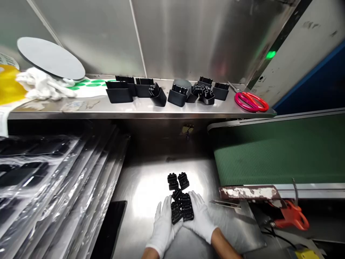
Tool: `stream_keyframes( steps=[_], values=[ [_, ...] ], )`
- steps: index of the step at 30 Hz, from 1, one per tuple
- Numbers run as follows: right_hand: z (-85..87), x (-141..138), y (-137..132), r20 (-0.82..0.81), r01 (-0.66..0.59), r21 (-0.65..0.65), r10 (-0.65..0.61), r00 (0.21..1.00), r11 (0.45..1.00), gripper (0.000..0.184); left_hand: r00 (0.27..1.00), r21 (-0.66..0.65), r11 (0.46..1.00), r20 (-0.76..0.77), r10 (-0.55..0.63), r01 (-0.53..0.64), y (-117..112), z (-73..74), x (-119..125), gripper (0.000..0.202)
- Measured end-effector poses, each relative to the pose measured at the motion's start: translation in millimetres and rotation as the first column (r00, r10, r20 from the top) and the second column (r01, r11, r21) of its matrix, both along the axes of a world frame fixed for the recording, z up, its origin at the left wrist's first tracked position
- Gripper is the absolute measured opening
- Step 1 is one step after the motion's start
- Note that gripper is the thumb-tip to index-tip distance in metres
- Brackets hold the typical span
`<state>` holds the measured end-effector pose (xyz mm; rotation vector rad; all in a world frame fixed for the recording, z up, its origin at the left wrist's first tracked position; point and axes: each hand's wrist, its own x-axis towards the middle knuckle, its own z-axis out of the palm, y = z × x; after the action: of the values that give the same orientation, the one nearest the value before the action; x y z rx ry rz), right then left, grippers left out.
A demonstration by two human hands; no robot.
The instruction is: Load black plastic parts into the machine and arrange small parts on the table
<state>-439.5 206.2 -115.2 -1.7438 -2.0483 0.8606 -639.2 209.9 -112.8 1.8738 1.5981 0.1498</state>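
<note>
A cluster of small black plastic parts [182, 208] with raised pegs lies on the metal worktop [140, 230]. My left hand [162, 225], in a white glove, lies along the cluster's left side with fingers stretched out. On the opposite side, my right hand [199, 217], gloved too, rests against the parts with its fingers extended. Both thumbs reach toward each other at the near edge of the cluster. Just beyond the fingertips are two more black parts, one on the left [173, 181] and one on the right [183, 180].
Black plastic housings [119, 94] and pink-red scissors [249, 101] stand on a steel shelf [161, 115]. Plastic-wrapped trays [81, 187] are stacked at left. A green conveyor belt [280, 151] runs at right, near tweezers [226, 204] and orange-handled cutters [292, 216].
</note>
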Motion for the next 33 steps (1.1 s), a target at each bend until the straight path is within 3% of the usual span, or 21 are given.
stream_keyframes(
  steps=[5,9,13,19,26,33],
  values=[
    [-3.6,1,-2,0.01,-0.009,0.037,0.009,1.0,0.999,0.104,0.999,0.026,0.999,-0.016,0.033,-0.033,8,5.6,-1,0.107],
    [13.5,-1,11,0.0,-0.068,0.059,0.069,0.998,0.996,0.091,1.0,0.029,0.999,-0.007,-0.016,0.016,27,22.9,0,0.112],
    [32.5,-5,24,-0.017,-0.107,0.048,0.108,0.994,0.993,0.091,0.997,0.007,0.997,-0.027,-0.071,0.071,43,37.2,14,0.111],
    [35.9,2,26,-0.031,-0.087,0.032,0.088,0.996,0.996,0.092,0.99,-0.026,0.995,-0.098,-0.099,0.097,56,44.2,31,0.103],
    [23.9,14,19,-0.084,-0.04,0.037,0.043,0.996,0.999,0.088,0.985,-0.135,0.984,-0.113,-0.13,0.115,38,43.6,27,0.103],
    [14.2,7,-1,-0.16,-0.037,0.057,0.046,0.986,0.998,0.093,0.994,-0.113,0.991,-0.071,-0.083,0.074,9,29.4,39,0.108]
  ],
)
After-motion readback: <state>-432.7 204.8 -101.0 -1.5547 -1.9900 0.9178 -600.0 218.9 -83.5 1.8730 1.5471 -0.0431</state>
